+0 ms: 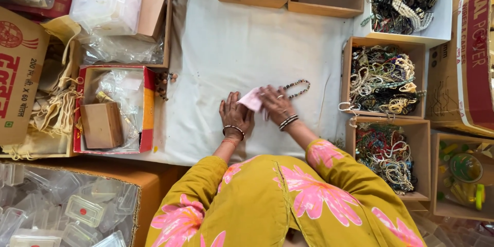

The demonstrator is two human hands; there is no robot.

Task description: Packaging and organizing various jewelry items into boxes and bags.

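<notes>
White cloth [231, 46] covers the tabletop between boxes of beaded jewellery [383, 80]. I see my left hand [235, 114] lying flat, palm down, fingers spread open beside a pink pouch [252, 100]. My right hand [275, 104] bends inward over it, fingers pressing the pouch, a bead necklace [298, 87] trailing just beyond.

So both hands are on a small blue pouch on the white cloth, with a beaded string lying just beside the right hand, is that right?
Not quite: the pouch is pink, not blue. The head view shows both the left hand and the right hand on it, on the white cloth, with the beaded string lying just beside the right hand.
</notes>
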